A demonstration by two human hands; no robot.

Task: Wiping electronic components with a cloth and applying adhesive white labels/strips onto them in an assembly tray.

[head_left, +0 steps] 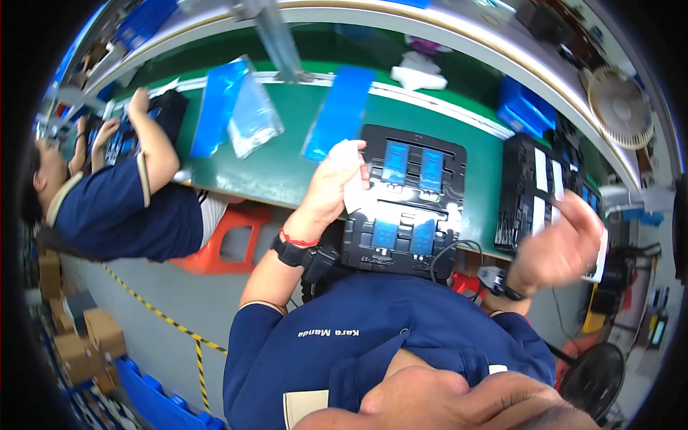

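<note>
Directly in front of me lies a black plastic tray (448, 192) with molded recesses. Several flat rectangular pieces covered in blue film (431, 170) sit in it. My left hand (331, 180) is at the tray's left edge, its fingers closed on a thin white piece (352, 192) that looks like paper or cloth. Off to the right, my right hand (555, 247) is raised beside a stack of black trays (510, 190) with white strips (540, 172) on top. Motion smears its fingers, so whether they hold anything is unclear.
Blue film sheets (340, 111) and a clear plastic bag (254, 122) lie on the green bench (287, 170). Blue bins (527, 107) and a fan (620, 107) stand at the right. A co-worker (132, 204) works at the left, by a red stool (240, 240). A black cable (459, 242) crosses my tray's near corner.
</note>
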